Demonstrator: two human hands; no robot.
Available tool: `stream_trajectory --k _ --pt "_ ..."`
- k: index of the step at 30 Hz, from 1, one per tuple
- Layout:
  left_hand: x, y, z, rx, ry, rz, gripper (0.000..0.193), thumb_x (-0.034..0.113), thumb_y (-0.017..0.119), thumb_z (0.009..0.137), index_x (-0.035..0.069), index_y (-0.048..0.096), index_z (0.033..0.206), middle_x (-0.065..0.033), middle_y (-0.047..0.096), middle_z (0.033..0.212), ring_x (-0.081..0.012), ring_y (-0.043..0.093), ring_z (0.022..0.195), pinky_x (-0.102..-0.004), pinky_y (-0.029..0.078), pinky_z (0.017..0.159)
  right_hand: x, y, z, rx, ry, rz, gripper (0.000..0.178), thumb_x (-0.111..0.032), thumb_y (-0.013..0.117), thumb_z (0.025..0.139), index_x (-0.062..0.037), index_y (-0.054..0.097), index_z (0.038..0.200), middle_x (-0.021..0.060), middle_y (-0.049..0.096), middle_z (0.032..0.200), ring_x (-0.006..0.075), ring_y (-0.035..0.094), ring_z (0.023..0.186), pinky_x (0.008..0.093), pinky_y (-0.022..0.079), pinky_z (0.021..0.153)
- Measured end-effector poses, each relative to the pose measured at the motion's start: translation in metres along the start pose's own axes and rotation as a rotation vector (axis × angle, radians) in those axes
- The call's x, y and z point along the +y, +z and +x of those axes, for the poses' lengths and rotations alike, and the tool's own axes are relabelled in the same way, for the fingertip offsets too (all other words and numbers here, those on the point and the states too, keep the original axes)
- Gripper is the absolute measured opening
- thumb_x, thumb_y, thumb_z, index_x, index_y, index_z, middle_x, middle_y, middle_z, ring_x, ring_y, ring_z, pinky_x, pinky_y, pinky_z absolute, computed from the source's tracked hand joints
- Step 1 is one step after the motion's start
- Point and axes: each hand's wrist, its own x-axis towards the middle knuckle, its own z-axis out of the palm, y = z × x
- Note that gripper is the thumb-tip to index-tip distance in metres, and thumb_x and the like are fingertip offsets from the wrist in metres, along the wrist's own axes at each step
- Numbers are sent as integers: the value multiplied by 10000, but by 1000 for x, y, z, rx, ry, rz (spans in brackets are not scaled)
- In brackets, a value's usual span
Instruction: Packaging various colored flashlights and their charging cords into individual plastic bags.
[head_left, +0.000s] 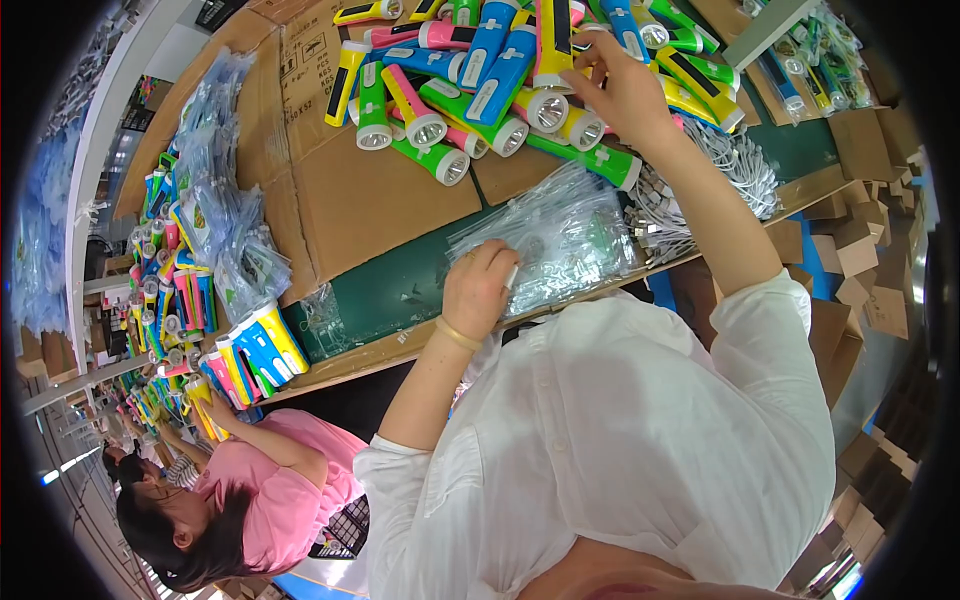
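Observation:
My left hand (476,292) is closed just above the table's front edge, beside a stack of clear plastic bags (570,240). A small white piece (512,276) shows at its fingers; its kind is not clear. My right hand (628,100) reaches to a pile of flashlights at the far side. Its bent fingers and thumb are on the edge of a yellow flashlight (553,40) with a dark panel and white head. Blue flashlights (487,45), green flashlights (373,108) and pink ones lie around it. Under my right forearm is a bundle of white cables (725,170).
Cardboard (370,215) covers much of the green tabletop (390,295). More plastic bags (225,200) are heaped at left, near a row of flashlights (262,345). A person in pink (290,455) works there, holding a yellow flashlight. Cardboard boxes (865,240) lie at right.

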Motion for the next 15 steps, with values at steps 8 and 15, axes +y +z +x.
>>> stream_trajectory --k 8,15 --pt "13 2 18 -200 323 -220 263 -24 678 704 81 674 945 -69 682 1065 -263 664 911 -350 527 729 23 37 42 40 235 117 865 -498 764 835 15 416 1437 227 724 1057 344 721 977 391 565 858" --pt "-6 9 -3 -81 75 -349 331 -77 629 690 90 674 973 -89 649 996 -307 655 906 -386 550 771 -20 -32 -26 -522 -18 648 705 -147 832 807 -59 497 1422 71 644 1076 166 638 1001 289 509 893"
